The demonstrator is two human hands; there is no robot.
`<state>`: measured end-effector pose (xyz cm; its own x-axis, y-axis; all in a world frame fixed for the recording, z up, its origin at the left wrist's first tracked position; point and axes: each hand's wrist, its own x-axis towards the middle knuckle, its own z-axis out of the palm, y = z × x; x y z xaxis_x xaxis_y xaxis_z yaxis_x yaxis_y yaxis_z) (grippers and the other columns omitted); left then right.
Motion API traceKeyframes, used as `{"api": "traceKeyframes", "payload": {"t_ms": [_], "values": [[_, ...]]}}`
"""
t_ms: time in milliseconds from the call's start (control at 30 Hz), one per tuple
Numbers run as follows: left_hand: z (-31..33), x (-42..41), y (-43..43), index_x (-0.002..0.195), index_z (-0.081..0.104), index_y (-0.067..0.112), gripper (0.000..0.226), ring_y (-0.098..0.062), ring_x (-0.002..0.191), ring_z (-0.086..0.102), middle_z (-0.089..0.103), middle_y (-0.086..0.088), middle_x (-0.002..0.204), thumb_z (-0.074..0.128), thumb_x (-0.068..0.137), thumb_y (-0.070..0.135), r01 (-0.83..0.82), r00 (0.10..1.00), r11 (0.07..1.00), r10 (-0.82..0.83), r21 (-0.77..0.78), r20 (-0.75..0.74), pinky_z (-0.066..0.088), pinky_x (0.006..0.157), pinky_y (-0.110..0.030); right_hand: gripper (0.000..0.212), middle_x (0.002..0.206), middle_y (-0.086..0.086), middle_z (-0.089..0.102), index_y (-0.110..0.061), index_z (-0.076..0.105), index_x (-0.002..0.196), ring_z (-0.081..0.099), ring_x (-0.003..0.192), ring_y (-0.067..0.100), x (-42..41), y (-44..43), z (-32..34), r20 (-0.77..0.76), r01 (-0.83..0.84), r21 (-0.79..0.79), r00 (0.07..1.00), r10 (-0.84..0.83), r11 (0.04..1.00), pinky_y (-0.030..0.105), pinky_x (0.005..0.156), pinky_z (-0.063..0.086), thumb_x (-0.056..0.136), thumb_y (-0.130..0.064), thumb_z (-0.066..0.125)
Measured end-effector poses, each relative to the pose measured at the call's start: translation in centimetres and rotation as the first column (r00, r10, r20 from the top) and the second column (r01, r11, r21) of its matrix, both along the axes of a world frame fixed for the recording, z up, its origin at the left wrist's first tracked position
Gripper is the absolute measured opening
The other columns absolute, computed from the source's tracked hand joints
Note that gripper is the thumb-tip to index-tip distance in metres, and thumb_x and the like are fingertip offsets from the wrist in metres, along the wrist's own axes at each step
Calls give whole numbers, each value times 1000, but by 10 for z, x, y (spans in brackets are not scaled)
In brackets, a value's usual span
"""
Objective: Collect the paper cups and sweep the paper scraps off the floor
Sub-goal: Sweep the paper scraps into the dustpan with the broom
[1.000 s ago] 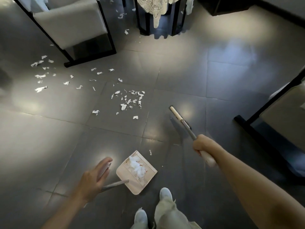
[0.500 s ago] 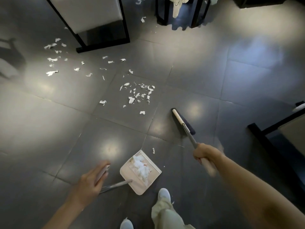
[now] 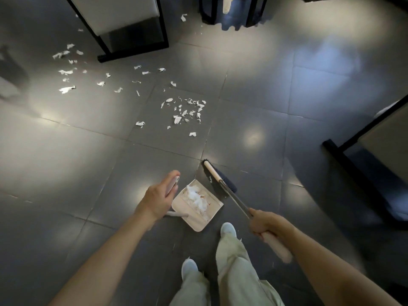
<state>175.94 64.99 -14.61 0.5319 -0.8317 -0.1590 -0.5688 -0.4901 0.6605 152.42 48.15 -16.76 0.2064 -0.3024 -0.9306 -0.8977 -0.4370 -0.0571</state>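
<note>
- Beige-tipped broom [image 3: 217, 180] lies on a diagonal: its head is down on the floor [image 3: 88, 162] at the far left end, and its handle rises back and to the right into your right hand [image 3: 265, 225].
- Its dark bristles sit just beside the dustpan [image 3: 196, 221], off the pan's far right side.
- Your dustpan rests on the floor just ahead of your shoes [image 3: 228, 228]. It is turned cornerwise, with its open edge facing up and right toward the broom and its stem leaving the near left side.
- Your right hand is closed in a full fist round the broom handle, where the metal shaft meets the pale grip. The forearm comes in from the lower right.
- Your left hand [image 3: 159, 197] is curled round the pinkish grip atop the dustpan stem, fingers reaching forward along it. That forearm comes in from the lower left.
- White scraps [image 3: 187, 111] look torn and crumpled. A heap lies in the dustpan, a loose cluster lies on the floor beyond the broom's head, and more trail left toward the chair [image 3: 123, 21].
</note>
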Motion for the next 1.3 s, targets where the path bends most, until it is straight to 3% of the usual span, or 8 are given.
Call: {"api": "traceKeyframes", "payload": {"t_ms": [167, 467, 600, 767, 900, 1033, 1167, 1300], "values": [[2, 2, 24, 113, 35, 48, 34, -32, 91, 63, 67, -10, 104, 51, 96, 23, 34, 999, 999, -34, 23, -24, 47, 77, -36, 49, 55, 7, 55, -12, 47, 127, 48, 31, 13, -15, 13, 31, 90, 177, 75, 979, -184, 981, 28, 46, 47, 80, 2, 44], [2, 8, 24, 115, 33, 46, 40, -35, 95, 63, 68, -12, 107, 53, 95, 18, 117, 993, 993, -117, 29, -4, 38, 73, -29, 62, 73, 2, 52, -17, 33, 144, 54, 56, 16, -47, 27, 35, 123, 352, -81, 932, -341, 933, 25, 48, 48, 85, -2, 46], [0, 16, 31, 123, 48, 37, 35, -35, 95, 63, 68, -9, 107, 54, 95, 18, 98, 995, 994, -98, 43, -2, 40, 74, -31, 47, 72, 4, 54, -13, 39, 136, 53, 44, 13, -45, 28, 18, 57, 372, -82, 928, -368, 925, 24, 41, 45, 89, -5, 38], [1, 20, 42, 116, 46, 41, 28, -35, 95, 64, 68, -9, 109, 53, 94, 25, 54, 999, 998, -54, 18, 1, 38, 72, -27, 36, 67, 5, 53, -1, 47, 128, 57, 62, 16, -18, 27, 7, -13, 397, -91, 916, -400, 913, 27, 52, 49, 94, -7, 37], [-2, 18, 41, 114, 36, 42, 32, -34, 92, 65, 69, -7, 108, 43, 84, 35, 53, 998, 999, -52, -13, 17, 43, 74, -29, 33, 71, 9, 52, -3, 49, 123, 51, 51, 18, -20, 20, -17, 147, 536, -103, 842, -520, 838, 24, 40, 42, 93, -7, 36], [-6, 20, 41, 114, 34, 44, 32, -34, 94, 64, 69, -6, 107, 42, 84, 37, 52, 999, 999, -52, 0, 13, 45, 76, -32, 36, 100, 12, 56, -6, 44, 130, 49, 64, 15, -21, 21, -29, 158, 482, -108, 872, -464, 870, 29, 72, 46, 101, -25, 39], [-9, 23, 41, 114, 34, 45, 30, -35, 89, 65, 70, -10, 102, 42, 86, 40, 66, 998, 998, -65, -4, 23, 47, 74, -35, 42, 107, 13, 57, -8, 35, 139, 57, 67, 18, -14, 41, -30, 115, 461, -77, 885, -451, 884, 23, 54, 47, 97, -15, 41], [-9, 23, 41, 113, 35, 46, 29, -35, 90, 65, 69, -11, 101, 41, 86, 39, 67, 998, 998, -67, -11, 8, 49, 76, -37, 64, 132, 17, 50, -11, 17, 151, 62, 81, 21, -2, 77, -19, 95, 405, 20, 909, -405, 914, 24, 66, 53, 92, -12, 42]]}}
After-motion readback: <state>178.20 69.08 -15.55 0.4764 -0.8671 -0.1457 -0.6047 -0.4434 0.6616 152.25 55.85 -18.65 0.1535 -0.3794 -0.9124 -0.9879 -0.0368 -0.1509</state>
